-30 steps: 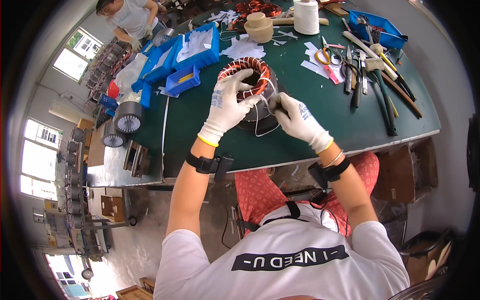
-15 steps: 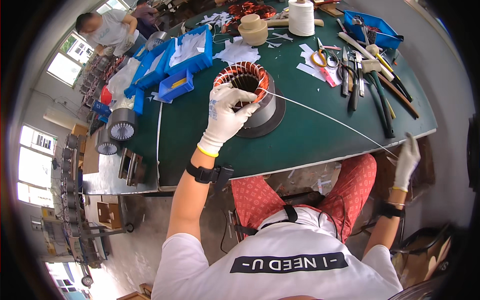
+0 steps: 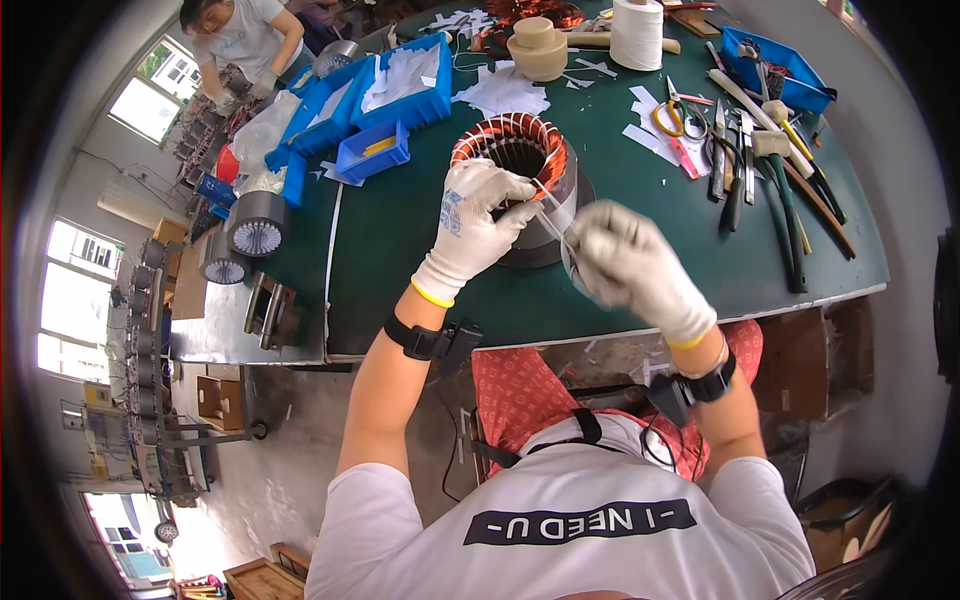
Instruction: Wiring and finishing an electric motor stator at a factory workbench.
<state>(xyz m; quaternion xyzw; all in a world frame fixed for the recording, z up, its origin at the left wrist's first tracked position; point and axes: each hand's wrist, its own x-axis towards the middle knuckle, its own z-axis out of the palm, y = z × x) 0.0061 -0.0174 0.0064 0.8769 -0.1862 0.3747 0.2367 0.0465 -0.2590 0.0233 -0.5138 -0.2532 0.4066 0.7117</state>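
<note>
Since the frame before, the right hand [image 3: 628,265] has swung back from past the worktop's [image 3: 380,250] right edge to beside the winding. Leftmost I pick out a small blue bin [image 3: 378,165], then my left hand [image 3: 482,212], its grip curled closed on the near rim of the copper winding [image 3: 546,148], which tops a grey cylinder [image 3: 571,182] on the worktop. White cord [image 3: 553,208] runs toward the right hand, too blurred for me to tell its grip. Farther right lies a mallet [image 3: 772,144].
</note>
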